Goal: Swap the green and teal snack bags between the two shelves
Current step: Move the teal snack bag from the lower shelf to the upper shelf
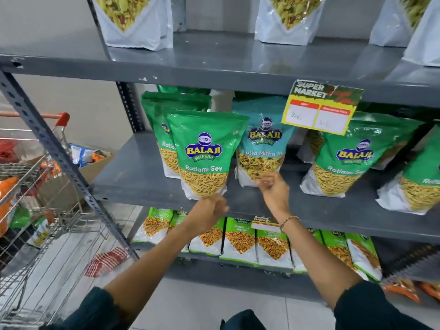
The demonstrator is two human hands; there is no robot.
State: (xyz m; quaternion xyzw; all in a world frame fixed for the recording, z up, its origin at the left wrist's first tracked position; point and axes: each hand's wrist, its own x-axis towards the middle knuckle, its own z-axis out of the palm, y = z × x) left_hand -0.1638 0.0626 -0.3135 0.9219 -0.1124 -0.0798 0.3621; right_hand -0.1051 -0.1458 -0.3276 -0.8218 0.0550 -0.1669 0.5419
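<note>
Two hands: left hand (210, 206) pinching green bag (206, 154), right hand (273, 189) touching teal bag (260, 144).

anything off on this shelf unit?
Yes: the yellow paper price tag hangs crooked from the grey metal shelf edge, its top right torn. A red-and-white checked packet lies on the tiled floor by the rack's leg.

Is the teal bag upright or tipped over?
Upright: the teal bag stands on the middle shelf, label facing out, right hand at its bottom edge.

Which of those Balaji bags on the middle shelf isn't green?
The teal bag, labelled Mitha, standing just right of the green Ratlami Sev bag; the right hand touches its bottom edge.
</note>
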